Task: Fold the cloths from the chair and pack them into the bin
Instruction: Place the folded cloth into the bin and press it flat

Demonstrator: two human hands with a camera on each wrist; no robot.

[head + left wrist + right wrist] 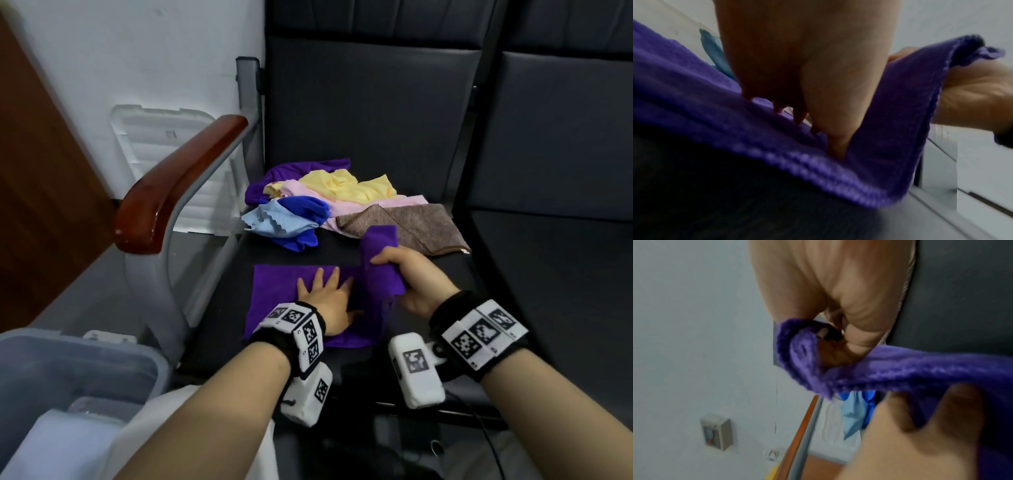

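Two hands on one purple cloth point(274, 291), mid-fold on the chair seat point(445, 281).

We read the left hand point(325, 294) as the anchor: fingers straight and spread, palm flat on the cloth's left half, pinning it so the fold line holds. Our right hand point(407, 277) grips the cloth's right edge, fingers and thumb curled round bunched fabric, raised off the seat, presumably to carry it over leftward. The unfolded pile point(329, 202) lies behind, near the backrest, within reach. The bin point(150, 356) sits low at left beside the armrest point(178, 181), cropped by the frame; its contents are hard to make out. The cloth's near edge is hidden under our left wrist. Both wrist views are blurred.
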